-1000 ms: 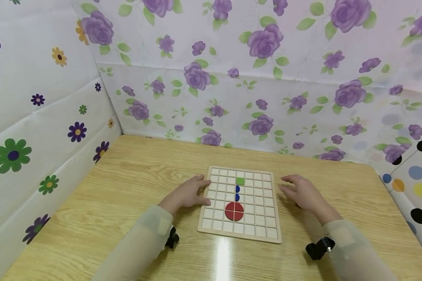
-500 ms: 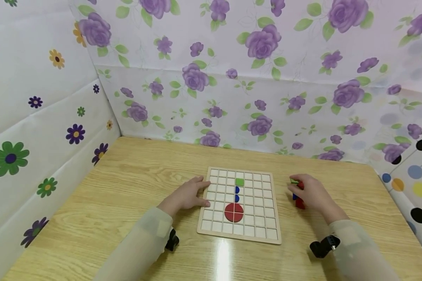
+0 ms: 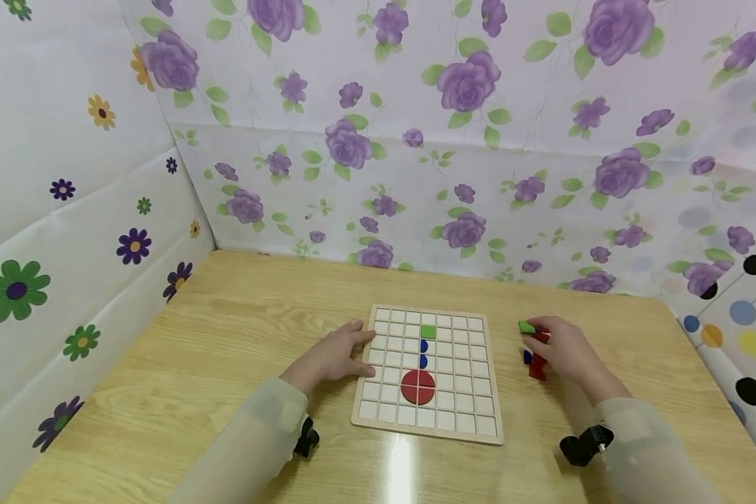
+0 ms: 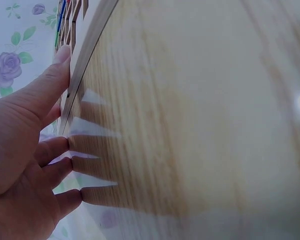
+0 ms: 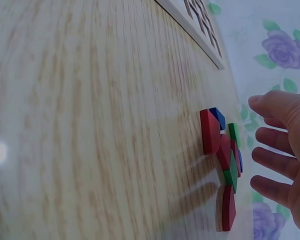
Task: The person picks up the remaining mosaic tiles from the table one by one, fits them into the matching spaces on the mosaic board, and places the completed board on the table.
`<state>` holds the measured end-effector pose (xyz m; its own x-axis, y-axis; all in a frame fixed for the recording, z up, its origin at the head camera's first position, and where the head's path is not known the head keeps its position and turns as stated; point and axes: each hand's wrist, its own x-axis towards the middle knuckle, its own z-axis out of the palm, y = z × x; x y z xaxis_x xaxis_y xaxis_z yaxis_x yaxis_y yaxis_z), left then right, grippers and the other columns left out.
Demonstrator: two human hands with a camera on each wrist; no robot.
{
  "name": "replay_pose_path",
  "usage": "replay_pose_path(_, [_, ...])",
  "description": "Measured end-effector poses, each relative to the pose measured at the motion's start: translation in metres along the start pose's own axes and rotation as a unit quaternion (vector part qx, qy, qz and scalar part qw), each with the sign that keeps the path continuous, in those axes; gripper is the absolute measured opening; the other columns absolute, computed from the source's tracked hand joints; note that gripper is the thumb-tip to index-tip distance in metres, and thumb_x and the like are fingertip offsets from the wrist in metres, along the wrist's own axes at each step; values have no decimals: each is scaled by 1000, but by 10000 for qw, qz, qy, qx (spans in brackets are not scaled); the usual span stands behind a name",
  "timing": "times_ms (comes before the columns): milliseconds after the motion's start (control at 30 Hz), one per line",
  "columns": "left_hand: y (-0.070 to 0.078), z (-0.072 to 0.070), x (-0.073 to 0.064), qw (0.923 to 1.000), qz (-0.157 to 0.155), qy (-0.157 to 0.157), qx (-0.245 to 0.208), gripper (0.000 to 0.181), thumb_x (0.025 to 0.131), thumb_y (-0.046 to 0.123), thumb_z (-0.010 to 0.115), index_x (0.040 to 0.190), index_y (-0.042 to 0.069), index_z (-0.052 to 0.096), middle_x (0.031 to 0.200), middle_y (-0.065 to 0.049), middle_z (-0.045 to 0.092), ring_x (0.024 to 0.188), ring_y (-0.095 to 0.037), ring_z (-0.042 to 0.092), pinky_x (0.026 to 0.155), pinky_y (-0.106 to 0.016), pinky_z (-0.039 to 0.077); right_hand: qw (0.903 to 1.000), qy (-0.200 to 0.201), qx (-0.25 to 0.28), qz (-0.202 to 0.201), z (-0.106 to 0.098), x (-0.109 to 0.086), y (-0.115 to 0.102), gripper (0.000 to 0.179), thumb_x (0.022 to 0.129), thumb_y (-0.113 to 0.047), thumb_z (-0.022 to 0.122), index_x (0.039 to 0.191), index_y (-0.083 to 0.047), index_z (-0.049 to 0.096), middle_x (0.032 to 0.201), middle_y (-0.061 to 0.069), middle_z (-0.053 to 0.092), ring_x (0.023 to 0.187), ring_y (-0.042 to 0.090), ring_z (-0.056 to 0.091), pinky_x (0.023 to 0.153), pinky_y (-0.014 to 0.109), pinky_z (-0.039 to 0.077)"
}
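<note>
A light wooden grid board (image 3: pixel 466 381) lies flat on the table. A green square (image 3: pixel 428 332), two blue half-round pieces (image 3: pixel 423 361) and a red disc of quarter pieces (image 3: pixel 409 379) sit in its cells. Spread at the board's left edge is my left hand (image 3: pixel 332 353); thumb and forefinger touch the frame, the other fingertips rest on the table. Over a loose group of blocks hovers my right hand (image 3: pixel 565 346), holding nothing visible. In the right wrist view its parted fingers stand clear of the red block (image 5: pixel 210 132), blue block (image 5: pixel 218 118) and green block (image 5: pixel 233 135).
The wooden table (image 3: pixel 258 308) reaches back to a flowered cloth wall (image 3: pixel 403 161). Another patterned cloth (image 3: pixel 88 224) closes off the left side. More red blocks (image 5: pixel 229 207) lie in the group beside the board's right side.
My right hand has moved right, away from the board, and the loose coloured blocks beneath it have come into sight. The left hand keeps its place on the board's edge.
</note>
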<state>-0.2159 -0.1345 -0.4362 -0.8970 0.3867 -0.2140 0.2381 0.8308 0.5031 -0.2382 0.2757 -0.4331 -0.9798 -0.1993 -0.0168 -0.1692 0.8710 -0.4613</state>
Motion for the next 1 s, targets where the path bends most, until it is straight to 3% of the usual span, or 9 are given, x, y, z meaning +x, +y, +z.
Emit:
replay_pose_path(500, [-2,3,-2,9998,-2,93,-195,76,79,39,74,144,16,42,156,-16,22,144,-36,18,114,-54,23,9998,-31,-161,99,1,1,8,51,92,-29,61,131,3,52,129,31,50,117,50,48,94,61,42])
replay_pose_path(767, [-3,4,-2,9998,-34,94,-187,76,79,40,74,144,17,42,156,-15,22,144,-36,18,114,-54,23,9998,-49,-191,18,7,8,11,47,92,-26,62,128,3,54,126,30,53,111,45,54,90,57,47])
replay_pose_path(1000, [-2,4,1,9998,-13,76,-170,76,79,40,73,144,17,42,156,-14,22,145,-35,17,115,-54,22,9996,-153,-248,40,4,13,13,49,92,-26,61,130,4,53,128,31,52,114,47,51,92,59,44])
